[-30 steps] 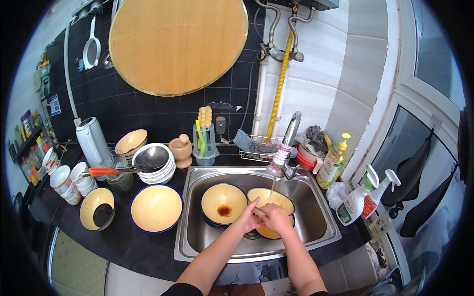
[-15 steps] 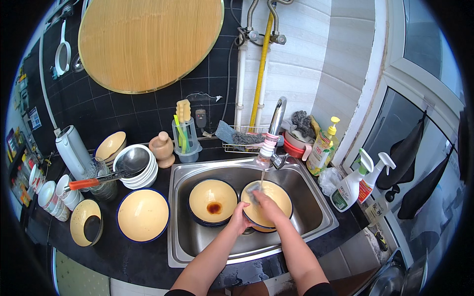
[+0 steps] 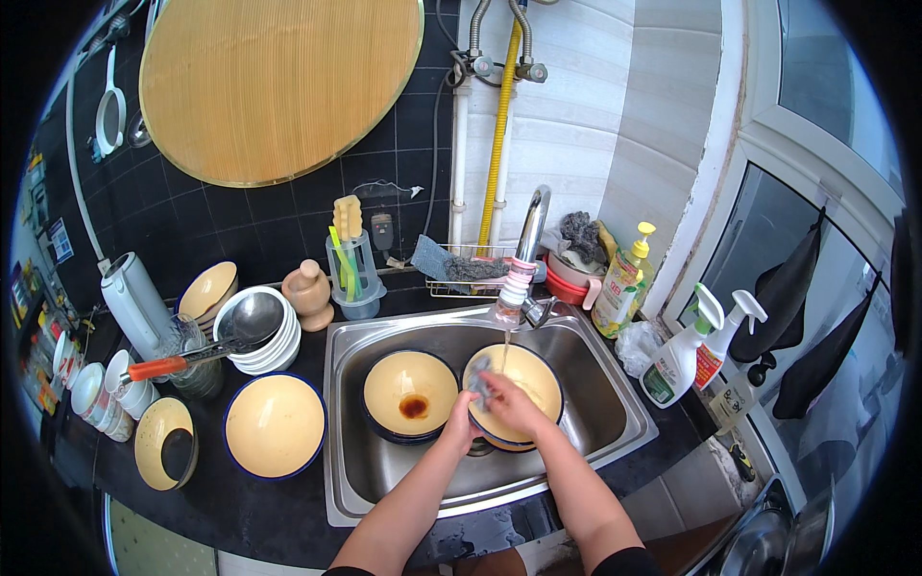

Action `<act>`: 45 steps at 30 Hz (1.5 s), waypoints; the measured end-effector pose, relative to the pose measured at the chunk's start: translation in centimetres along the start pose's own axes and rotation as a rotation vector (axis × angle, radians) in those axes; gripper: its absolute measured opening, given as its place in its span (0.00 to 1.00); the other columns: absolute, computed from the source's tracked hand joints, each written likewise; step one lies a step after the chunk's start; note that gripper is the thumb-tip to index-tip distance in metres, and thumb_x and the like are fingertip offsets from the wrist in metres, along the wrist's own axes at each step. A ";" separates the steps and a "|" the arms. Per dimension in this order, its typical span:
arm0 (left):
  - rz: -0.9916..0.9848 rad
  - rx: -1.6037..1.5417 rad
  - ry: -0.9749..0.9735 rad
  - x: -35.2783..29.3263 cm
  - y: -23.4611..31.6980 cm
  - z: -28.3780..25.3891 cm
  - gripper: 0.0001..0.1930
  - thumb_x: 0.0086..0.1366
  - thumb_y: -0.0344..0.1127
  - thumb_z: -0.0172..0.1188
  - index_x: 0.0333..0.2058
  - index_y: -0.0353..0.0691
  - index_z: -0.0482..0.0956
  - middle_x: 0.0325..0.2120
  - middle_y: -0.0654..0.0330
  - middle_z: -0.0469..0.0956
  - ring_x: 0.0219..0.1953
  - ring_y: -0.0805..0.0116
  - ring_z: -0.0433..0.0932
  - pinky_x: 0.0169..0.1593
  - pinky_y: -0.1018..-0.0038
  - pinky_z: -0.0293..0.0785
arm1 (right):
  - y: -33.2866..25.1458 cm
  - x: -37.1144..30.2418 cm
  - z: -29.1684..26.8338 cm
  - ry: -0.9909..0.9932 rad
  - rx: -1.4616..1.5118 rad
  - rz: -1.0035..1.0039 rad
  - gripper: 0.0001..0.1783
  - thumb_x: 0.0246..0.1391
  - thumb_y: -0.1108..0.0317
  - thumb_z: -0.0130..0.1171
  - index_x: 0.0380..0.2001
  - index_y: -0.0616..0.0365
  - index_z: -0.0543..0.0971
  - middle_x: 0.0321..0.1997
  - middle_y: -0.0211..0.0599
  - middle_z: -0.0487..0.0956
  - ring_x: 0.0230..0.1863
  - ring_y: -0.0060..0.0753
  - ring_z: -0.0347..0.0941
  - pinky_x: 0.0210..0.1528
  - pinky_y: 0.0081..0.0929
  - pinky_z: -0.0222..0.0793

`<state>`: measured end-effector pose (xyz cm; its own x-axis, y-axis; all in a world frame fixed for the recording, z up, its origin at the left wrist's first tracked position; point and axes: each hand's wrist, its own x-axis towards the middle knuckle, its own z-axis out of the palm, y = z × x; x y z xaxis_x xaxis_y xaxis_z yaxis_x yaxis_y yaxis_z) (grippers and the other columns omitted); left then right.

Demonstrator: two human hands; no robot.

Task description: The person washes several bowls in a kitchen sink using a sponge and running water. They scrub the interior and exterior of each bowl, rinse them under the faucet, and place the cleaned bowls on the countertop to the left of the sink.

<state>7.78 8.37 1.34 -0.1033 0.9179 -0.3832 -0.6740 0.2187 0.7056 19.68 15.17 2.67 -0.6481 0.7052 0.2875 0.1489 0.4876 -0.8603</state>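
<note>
In the right half of the sink, my left hand (image 3: 460, 422) is closed on the near left rim of a cream enamel bowl (image 3: 536, 374) with a dark blue edge. My right hand (image 3: 511, 405) presses a grey scrubbing pad (image 3: 479, 374) against the bowl's inner left side; the pad is partly hidden by the fingers. Above the bowl, a thin stream runs from the faucet (image 3: 520, 288). To the left, another cream bowl (image 3: 411, 373) with a brown puddle in its bottom stands on a dark-rimmed stack in the sink.
Around the steel sink (image 3: 336, 461) are a cream bowl (image 3: 276, 424), stacked white bowls (image 3: 274, 357) with a ladle (image 3: 255, 319) across them, a wooden mortar (image 3: 308, 293) and a utensil holder (image 3: 356, 288). Right of the faucet stand a soap bottle (image 3: 622, 293) and spray bottles (image 3: 672, 370).
My right hand has drawn the pad left and slightly down, from the bowl's far side to its left inner wall. My left hand keeps its hold on the rim. The view has shifted slightly.
</note>
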 end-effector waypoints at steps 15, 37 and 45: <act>-0.086 0.031 -0.169 -1.4 1.4 1.2 0.26 0.51 0.46 0.46 0.47 0.37 0.64 0.41 0.50 0.71 0.42 0.53 0.72 0.39 0.51 0.71 | -3.1 1.0 -1.4 0.324 -0.431 0.062 0.27 0.36 0.82 0.52 0.45 0.57 0.64 0.44 0.50 0.67 0.45 0.55 0.65 0.46 0.39 0.64; 1.016 0.273 0.114 -0.8 1.7 0.8 0.33 0.44 0.30 0.46 0.53 0.31 0.58 0.49 0.48 0.63 0.53 0.55 0.62 0.57 0.68 0.54 | 2.0 -0.1 -1.4 -0.088 0.421 1.002 0.25 0.48 0.48 0.51 0.41 0.58 0.69 0.30 0.38 0.77 0.23 0.30 0.74 0.21 0.21 0.73; 1.037 0.415 0.139 -0.9 2.1 0.4 0.32 0.44 0.29 0.47 0.53 0.33 0.59 0.49 0.47 0.63 0.52 0.56 0.62 0.56 0.68 0.57 | 2.2 -0.9 -0.6 -0.105 0.558 0.920 0.19 0.50 0.59 0.54 0.44 0.55 0.69 0.36 0.35 0.75 0.29 0.28 0.74 0.25 0.24 0.75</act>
<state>6.74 8.08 3.40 -0.5702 0.6813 0.4590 0.0774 -0.5117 0.8557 21.02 15.91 0.71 -0.5260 0.6206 -0.5815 0.2673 -0.5284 -0.8058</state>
